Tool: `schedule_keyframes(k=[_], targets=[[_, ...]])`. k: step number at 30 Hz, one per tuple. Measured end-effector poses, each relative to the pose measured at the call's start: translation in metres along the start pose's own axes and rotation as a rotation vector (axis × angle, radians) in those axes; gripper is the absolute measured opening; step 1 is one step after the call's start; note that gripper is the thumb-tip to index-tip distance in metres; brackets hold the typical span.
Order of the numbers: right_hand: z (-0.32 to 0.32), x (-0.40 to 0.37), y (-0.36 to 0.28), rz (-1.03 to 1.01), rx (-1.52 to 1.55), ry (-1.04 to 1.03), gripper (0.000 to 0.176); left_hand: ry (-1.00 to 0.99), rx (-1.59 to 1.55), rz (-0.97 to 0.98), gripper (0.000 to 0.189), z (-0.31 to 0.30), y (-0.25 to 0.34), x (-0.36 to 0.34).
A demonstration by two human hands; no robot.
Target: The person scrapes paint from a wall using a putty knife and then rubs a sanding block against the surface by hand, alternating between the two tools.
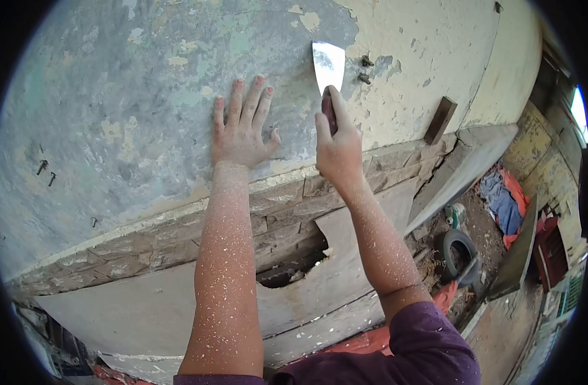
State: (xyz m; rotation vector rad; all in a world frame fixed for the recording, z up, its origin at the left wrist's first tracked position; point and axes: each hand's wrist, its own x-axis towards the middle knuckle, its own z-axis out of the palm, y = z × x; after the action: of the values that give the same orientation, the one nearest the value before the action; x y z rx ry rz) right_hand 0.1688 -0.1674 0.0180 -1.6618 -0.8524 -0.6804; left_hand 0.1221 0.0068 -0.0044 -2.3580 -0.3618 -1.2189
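Observation:
My right hand (340, 151) is wrapped round the dark handle of a putty knife (330, 64), its wide shiny blade pointing up against the wall. The blade lies close to the border between bare grey wall (159, 77) and a peeling cream paint layer (422, 70). To the left, my left hand (242, 131) rests flat on the grey part with fingers spread, holding nothing. Paint flakes and pale dust cover both forearms. Whether the blade edge touches the wall cannot be told.
Two bolts (365, 69) stick out right of the blade; more metal pins (42, 167) protrude at left. A wooden block (440, 120) juts from the wall. Below runs a stone ledge (281, 205) above a panel with a jagged hole (294, 263). A tyre (458, 255) lies at lower right.

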Motion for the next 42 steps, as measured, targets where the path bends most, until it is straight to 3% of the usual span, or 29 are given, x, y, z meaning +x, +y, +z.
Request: schedule_keyframes(k=[5, 6, 8, 9, 10, 12, 16, 21, 26, 30, 33, 39, 40, 42], targets=[[-0.025, 0.090, -0.026, -0.003, -0.122, 0.074, 0.046, -0.028, -0.047, 0.005, 0.078, -0.002, -0.001, 0.001], [-0.028, 0.082, -0.026, -0.002, -0.125, 0.072, 0.046, -0.026, -0.046, 0.004, 0.079, -0.002, -0.001, 0.000], [-0.035, 0.045, -0.026, 0.206, -0.014, -0.083, 0.046, -0.022, -0.041, 0.004, 0.080, 0.000, -0.001, 0.000], [-0.022, 0.013, -0.001, 0.005, -0.078, -0.004, 0.046, -0.012, -0.035, 0.003, 0.081, 0.000, -0.001, 0.001], [-0.017, -0.023, 0.006, 0.114, -0.043, -0.114, 0.047, -0.017, -0.040, 0.021, 0.081, -0.001, 0.000, 0.000], [0.004, -0.074, 0.018, 0.113, 0.087, -0.108, 0.052, -0.048, -0.015, 0.001, 0.081, -0.004, 0.000, 0.001], [-0.001, -0.067, 0.008, 0.388, 0.084, -0.222, 0.056, -0.033, 0.007, 0.027, 0.081, -0.006, 0.000, 0.003], [-0.003, -0.067, 0.029, 0.277, 0.013, -0.205, 0.054, 0.033, 0.013, 0.011, 0.083, -0.004, 0.001, 0.001], [0.034, -0.146, 0.066, 0.407, 0.176, -0.160, 0.056, 0.120, -0.014, 0.040, 0.083, 0.006, -0.001, 0.004], [0.031, -0.105, 0.053, 0.442, 0.303, 0.030, 0.055, 0.120, 0.010, 0.042, 0.084, 0.003, 0.000, 0.002], [0.033, -0.071, 0.062, 0.335, 0.250, 0.139, 0.055, 0.133, 0.022, 0.046, 0.085, 0.005, 0.000, 0.003], [0.040, -0.131, 0.058, 0.349, 0.258, -0.037, 0.057, 0.161, 0.001, 0.060, 0.084, 0.010, -0.004, 0.001], [0.029, -0.119, 0.044, 0.499, 0.357, -0.124, 0.057, 0.152, -0.008, 0.045, 0.084, 0.009, -0.003, 0.000], [0.033, -0.117, 0.038, 0.503, 0.335, -0.109, 0.057, 0.155, 0.010, 0.051, 0.082, 0.007, -0.001, 0.001]])
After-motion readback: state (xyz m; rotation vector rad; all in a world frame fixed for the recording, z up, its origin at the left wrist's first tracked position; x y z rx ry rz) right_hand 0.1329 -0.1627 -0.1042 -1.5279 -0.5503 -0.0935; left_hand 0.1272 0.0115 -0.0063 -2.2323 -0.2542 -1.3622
